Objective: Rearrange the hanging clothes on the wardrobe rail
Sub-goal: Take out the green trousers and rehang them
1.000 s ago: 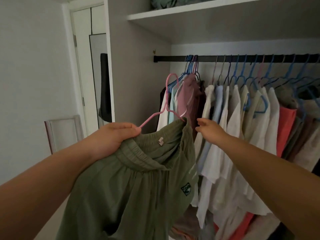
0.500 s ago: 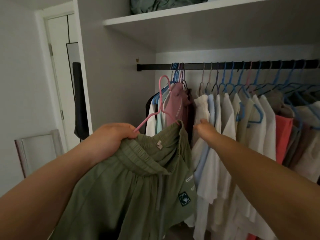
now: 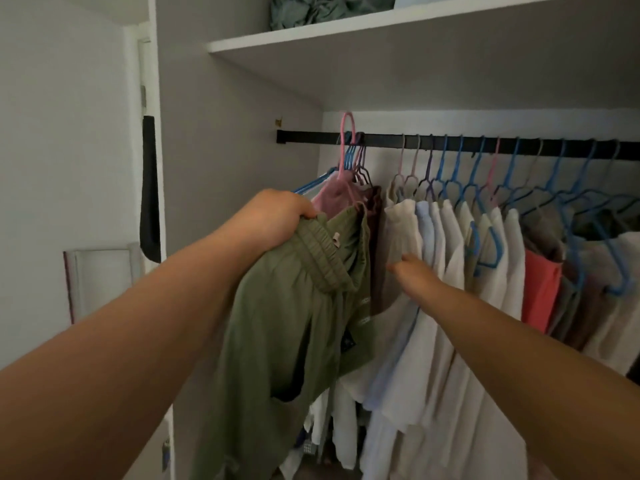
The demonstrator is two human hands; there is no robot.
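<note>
Olive-green cloth fills the near foreground: a soft, gathered green garment [image 3: 284,334] on a pink hanger [image 3: 347,147], bunched at its elastic waistband in the left hand [image 3: 277,220], whose fingers curl tightly round the fabric. It looks light and limp, likely to slide off if tipped, so the hanger's neck seems the surer place to hold. A small dark patch and a pale waistband tag show on it, too blurred to read. Just beyond, the right hand [image 3: 412,275] reaches among pale shirts [image 3: 446,258]; whether it grasps one I cannot tell. Farther back, the pink hook sits at the black rail [image 3: 485,145], beside blue hangers [image 3: 349,157], under a white shelf [image 3: 346,29].
</note>
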